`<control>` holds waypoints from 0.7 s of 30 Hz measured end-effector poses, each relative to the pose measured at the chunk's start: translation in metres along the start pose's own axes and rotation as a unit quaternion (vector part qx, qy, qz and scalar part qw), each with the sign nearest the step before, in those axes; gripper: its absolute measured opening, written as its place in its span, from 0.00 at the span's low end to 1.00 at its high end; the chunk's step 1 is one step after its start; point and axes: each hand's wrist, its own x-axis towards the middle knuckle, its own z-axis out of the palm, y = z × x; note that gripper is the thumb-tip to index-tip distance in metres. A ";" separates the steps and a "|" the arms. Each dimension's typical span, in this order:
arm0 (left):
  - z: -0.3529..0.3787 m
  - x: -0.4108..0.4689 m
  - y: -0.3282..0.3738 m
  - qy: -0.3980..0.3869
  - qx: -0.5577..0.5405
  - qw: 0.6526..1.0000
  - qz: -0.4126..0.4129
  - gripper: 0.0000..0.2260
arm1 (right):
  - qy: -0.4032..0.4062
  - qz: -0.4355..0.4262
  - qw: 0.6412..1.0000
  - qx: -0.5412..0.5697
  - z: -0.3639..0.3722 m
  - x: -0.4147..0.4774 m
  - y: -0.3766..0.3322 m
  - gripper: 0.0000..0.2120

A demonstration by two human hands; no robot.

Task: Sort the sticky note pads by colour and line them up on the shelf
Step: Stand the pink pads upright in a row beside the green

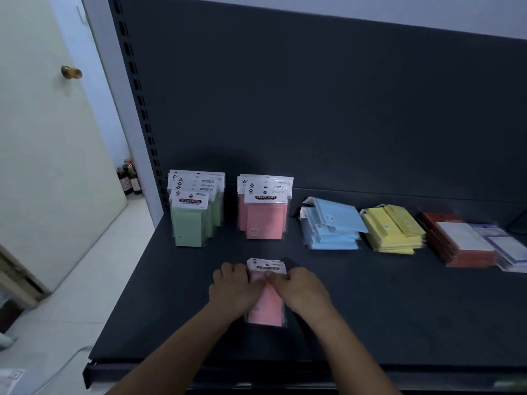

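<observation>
shelf: dark shelf (159, 315), with a dark back panel (313, 109) behind it.
loose pink pads (267, 309): a small stack lying flat near the front edge, left of the middle, white header cards toward the back panel.
left hand (234, 290): fingers curled over the stack's left side, gripping it.
right hand (302, 290): fingers curled over the stack's right side and top face, gripping it. The two hands touch above the stack's middle.
green row (194, 218): pads upright, one behind another, by the back left corner.
pink row (265, 212): upright, just right of the green row and apart from it, straight behind the held stack.
blue pile (332, 226): flat and untidy, right of the pink row.
yellow pile (392, 230): flat, just beside the blue pile.
orange pile (467, 256): flat, toward the right edge.
pale notepads (502, 246): at the right edge, overlapping the orange pile.
off shelf: door (42, 155) at left; bottles (129, 178) on the floor beside it.
</observation>
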 end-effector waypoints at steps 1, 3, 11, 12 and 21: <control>-0.001 -0.002 0.002 -0.013 -0.044 0.999 -0.012 0.18 | -0.007 -0.009 1.000 0.010 0.001 -0.001 0.000 0.21; -0.003 -0.006 0.001 -0.032 -0.142 0.989 -0.012 0.17 | -0.006 -0.032 0.999 0.039 0.002 -0.002 -0.001 0.15; 0.007 -0.011 0.001 0.115 -0.405 0.878 0.227 0.27 | 0.149 -0.186 0.934 0.267 0.010 -0.007 0.000 0.18; 0.008 -0.010 0.001 0.125 -0.398 0.876 0.243 0.27 | 0.154 -0.211 0.928 0.264 0.009 -0.006 0.001 0.21; 0.014 0.010 -0.012 0.138 -0.290 0.908 0.269 0.26 | 0.123 -0.223 0.949 0.185 0.012 0.014 0.012 0.22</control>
